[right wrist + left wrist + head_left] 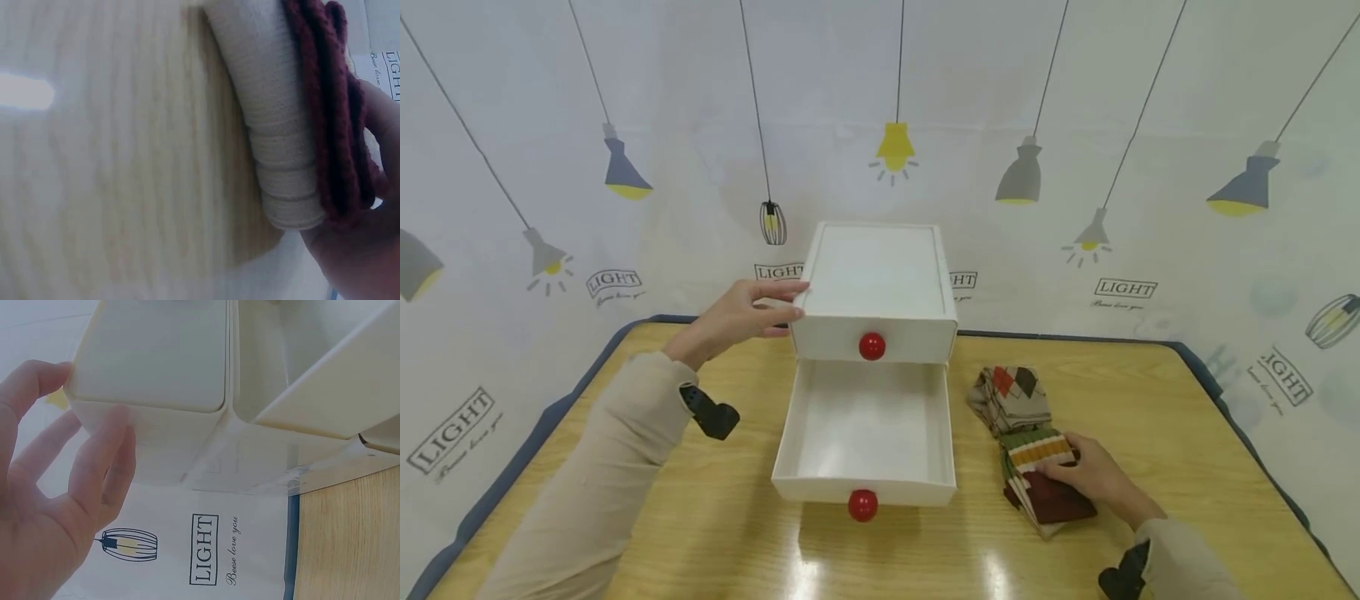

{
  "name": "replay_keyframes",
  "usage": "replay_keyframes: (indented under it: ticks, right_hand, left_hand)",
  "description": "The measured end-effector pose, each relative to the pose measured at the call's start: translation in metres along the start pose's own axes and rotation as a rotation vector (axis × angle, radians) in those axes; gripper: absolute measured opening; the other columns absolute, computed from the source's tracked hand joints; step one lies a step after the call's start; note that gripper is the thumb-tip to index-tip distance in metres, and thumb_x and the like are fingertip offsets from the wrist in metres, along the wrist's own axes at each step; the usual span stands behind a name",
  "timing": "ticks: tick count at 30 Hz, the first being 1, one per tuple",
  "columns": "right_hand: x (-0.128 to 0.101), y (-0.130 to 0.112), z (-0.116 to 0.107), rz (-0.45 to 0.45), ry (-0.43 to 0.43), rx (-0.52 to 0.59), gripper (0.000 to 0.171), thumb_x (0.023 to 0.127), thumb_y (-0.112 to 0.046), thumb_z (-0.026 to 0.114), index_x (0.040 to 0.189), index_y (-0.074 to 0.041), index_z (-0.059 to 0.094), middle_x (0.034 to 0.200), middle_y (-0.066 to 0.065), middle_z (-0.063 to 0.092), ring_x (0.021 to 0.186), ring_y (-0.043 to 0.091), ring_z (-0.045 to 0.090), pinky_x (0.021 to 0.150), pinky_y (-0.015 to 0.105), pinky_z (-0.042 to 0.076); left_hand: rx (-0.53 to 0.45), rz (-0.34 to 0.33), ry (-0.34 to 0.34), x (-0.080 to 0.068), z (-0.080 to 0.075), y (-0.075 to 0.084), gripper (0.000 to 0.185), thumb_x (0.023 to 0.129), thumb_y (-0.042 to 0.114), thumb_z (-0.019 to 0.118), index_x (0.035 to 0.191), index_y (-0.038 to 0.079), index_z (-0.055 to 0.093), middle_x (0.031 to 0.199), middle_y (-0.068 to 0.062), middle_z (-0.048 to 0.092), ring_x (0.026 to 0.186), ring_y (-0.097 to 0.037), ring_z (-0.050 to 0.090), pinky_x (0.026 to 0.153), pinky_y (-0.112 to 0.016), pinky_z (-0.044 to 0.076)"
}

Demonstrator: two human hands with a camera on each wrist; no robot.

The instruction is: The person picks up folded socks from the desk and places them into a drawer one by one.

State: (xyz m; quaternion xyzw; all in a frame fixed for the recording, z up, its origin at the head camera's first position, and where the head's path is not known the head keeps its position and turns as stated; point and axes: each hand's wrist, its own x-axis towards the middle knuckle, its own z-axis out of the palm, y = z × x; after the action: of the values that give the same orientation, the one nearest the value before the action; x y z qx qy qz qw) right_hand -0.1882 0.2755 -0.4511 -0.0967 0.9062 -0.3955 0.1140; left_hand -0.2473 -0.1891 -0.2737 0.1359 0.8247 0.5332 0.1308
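A white two-drawer cabinet [877,279] stands mid-table. Its upper drawer with a red knob [872,346] is closed; its lower drawer [867,425] is pulled out and empty, with a red knob [862,505] on the front. My left hand [782,302] touches the cabinet's upper left front corner with relaxed fingers [103,456]. To the right of the drawer lies a stack of folded socks [1037,479], striped and maroon over cream [281,144]. My right hand [1066,472] grips that stack at its right side. An argyle folded pair [1011,396] lies just behind.
The wooden table [737,533] has a dark blue rim [512,467] and stands against a white lamp-print backdrop [625,167] on three sides. Bare tabletop lies left of the cabinet and along the front edge.
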Motion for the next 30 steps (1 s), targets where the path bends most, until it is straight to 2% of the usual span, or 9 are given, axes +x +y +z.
replay_keyframes:
  ticks: [2,5,9,13,17,19,22,27,30]
  right_hand:
    - [-0.003,-0.003,0.000,-0.005,0.018,0.003,0.058,0.080,-0.034,0.065,0.108,0.013,0.044,0.090,0.016,0.055,0.078,0.022,0.053,0.061,0.033,0.048]
    - [-0.008,-0.008,0.002,-0.045,0.065,0.015,0.038,0.080,-0.027,0.066,0.089,0.002,0.043,0.076,0.007,0.047,0.065,0.013,0.044,0.051,0.026,0.038]
    - [-0.014,-0.014,0.005,-0.069,0.146,-0.066,0.036,0.079,-0.023,0.067,0.086,-0.003,0.038,0.071,0.004,0.039,0.058,0.011,0.035,0.045,0.025,0.030]
    - [-0.019,-0.019,0.006,-0.087,0.201,-0.145,0.035,0.079,-0.024,0.067,0.091,-0.003,0.041,0.081,0.007,0.046,0.064,0.014,0.043,0.049,0.026,0.038]
    - [-0.021,-0.024,0.005,-0.070,0.224,-0.160,0.036,0.080,-0.025,0.066,0.099,-0.002,0.046,0.092,0.010,0.053,0.073,0.016,0.051,0.055,0.028,0.046]
    - [-0.023,-0.026,0.004,-0.024,0.214,-0.128,0.040,0.081,-0.026,0.066,0.104,0.000,0.047,0.095,0.013,0.054,0.075,0.018,0.054,0.056,0.027,0.048]
    - [-0.027,-0.029,0.002,0.064,0.157,-0.028,0.052,0.082,-0.030,0.064,0.114,0.005,0.043,0.107,0.023,0.049,0.086,0.031,0.057,0.062,0.032,0.052]
    - [-0.030,-0.031,-0.002,0.163,0.038,0.126,0.067,0.083,-0.030,0.062,0.128,0.008,0.031,0.126,0.035,0.031,0.108,0.046,0.042,0.075,0.041,0.051]
    - [-0.034,-0.028,-0.003,0.186,-0.017,0.138,0.073,0.083,-0.032,0.062,0.132,0.007,0.025,0.129,0.035,0.025,0.112,0.049,0.036,0.078,0.045,0.049]
  left_hand:
    - [-0.006,-0.005,0.002,-0.001,0.000,0.000,0.053,0.087,0.018,0.058,0.135,0.009,0.038,0.129,-0.019,0.034,0.110,-0.032,0.047,0.084,-0.033,0.049]
    - [-0.011,0.001,-0.001,-0.002,0.000,0.001,0.053,0.087,0.017,0.058,0.135,0.008,0.037,0.129,-0.019,0.033,0.110,-0.032,0.046,0.084,-0.034,0.048]
    - [-0.017,0.009,-0.008,-0.002,-0.001,0.002,0.053,0.087,0.017,0.057,0.136,0.007,0.037,0.130,-0.019,0.032,0.111,-0.033,0.046,0.087,-0.038,0.046]
    - [-0.018,0.004,-0.007,-0.001,-0.002,0.002,0.053,0.087,0.018,0.057,0.136,0.008,0.037,0.130,-0.018,0.032,0.111,-0.033,0.045,0.087,-0.038,0.046]
    - [-0.024,0.005,-0.004,0.000,-0.003,0.002,0.053,0.087,0.018,0.058,0.135,0.008,0.037,0.129,-0.018,0.033,0.111,-0.032,0.045,0.087,-0.036,0.047]
    - [-0.020,0.004,-0.001,0.000,-0.002,0.001,0.054,0.087,0.019,0.058,0.135,0.009,0.038,0.129,-0.018,0.033,0.111,-0.032,0.046,0.087,-0.037,0.047]
    - [-0.016,0.000,0.004,0.000,-0.001,0.001,0.054,0.087,0.019,0.059,0.135,0.009,0.038,0.128,-0.019,0.034,0.110,-0.031,0.046,0.086,-0.036,0.047]
    - [-0.011,0.001,0.004,-0.001,-0.001,-0.001,0.054,0.086,0.022,0.059,0.135,0.010,0.038,0.128,-0.018,0.034,0.110,-0.031,0.047,0.086,-0.035,0.048]
    - [-0.017,0.000,0.001,-0.001,0.000,-0.002,0.054,0.087,0.020,0.058,0.135,0.010,0.038,0.128,-0.018,0.034,0.110,-0.031,0.046,0.086,-0.035,0.047]
